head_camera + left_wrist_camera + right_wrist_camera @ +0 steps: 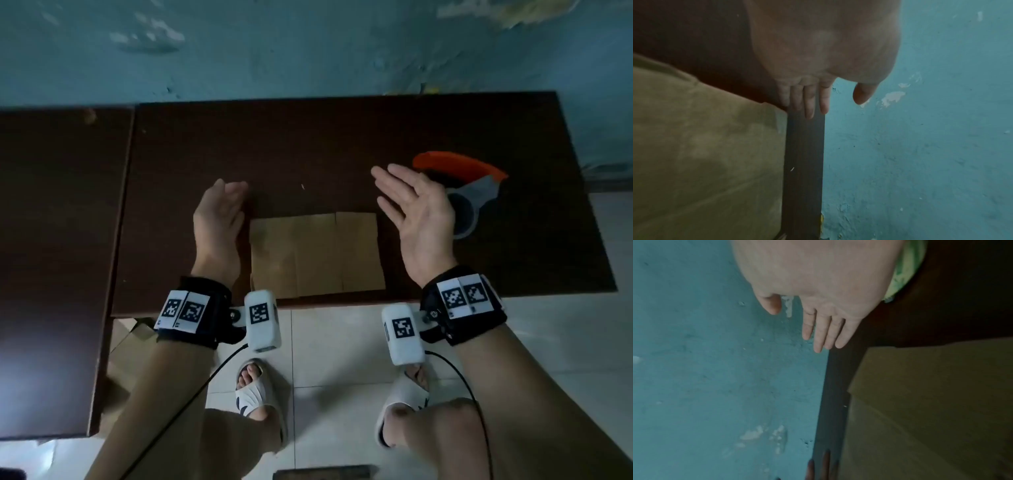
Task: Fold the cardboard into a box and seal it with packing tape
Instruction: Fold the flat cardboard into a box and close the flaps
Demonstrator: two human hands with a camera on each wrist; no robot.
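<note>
A flat brown cardboard blank [317,253] lies on the dark table [308,144] near its front edge, with crease lines showing. My left hand [222,212] stands on edge just left of it, fingers straight, holding nothing. My right hand [416,209] hovers right of the cardboard, palm inward, fingers spread and empty. An orange and grey tape dispenser [469,192] lies behind the right hand, partly hidden by it. The left wrist view shows the cardboard [705,154] beside straight fingers [809,100]. In the right wrist view the cardboard [931,402] lies below the open fingers [822,331].
A second dark table [58,240] adjoins on the left. A teal wall [308,44] rises behind the table. More cardboard [130,346] lies on the tiled floor [335,346] under the table, near my feet in white slippers.
</note>
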